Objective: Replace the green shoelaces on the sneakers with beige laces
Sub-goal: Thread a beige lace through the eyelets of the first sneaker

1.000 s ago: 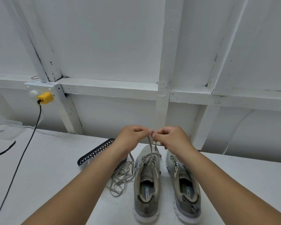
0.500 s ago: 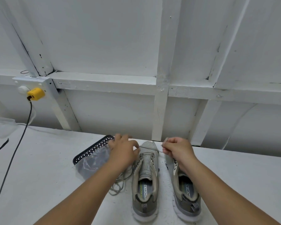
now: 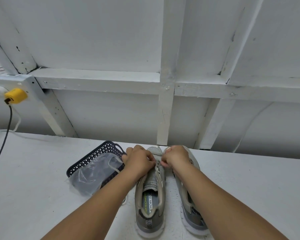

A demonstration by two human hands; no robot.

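Note:
Two grey-beige sneakers stand side by side on the white table, toes pointing away from me. My left hand (image 3: 139,161) and my right hand (image 3: 176,157) are both curled over the toe end of the left sneaker (image 3: 150,193), pinching the beige lace (image 3: 157,164) at its lowest eyelets. The lace ends between my fingers are hidden. The right sneaker (image 3: 190,212) lies mostly under my right forearm. A loose loop of beige lace (image 3: 115,164) trails to the left over the basket.
A dark perforated basket (image 3: 93,158) holding a clear plastic bag (image 3: 92,174) sits left of the sneakers. A yellow plug (image 3: 16,95) with a black cable (image 3: 2,146) hangs at the far left. White wooden wall framing runs along the table's back edge.
Both hands came down from in front of the wall, where they held the lace up, to the toe of the left sneaker. The camera tilted slightly.

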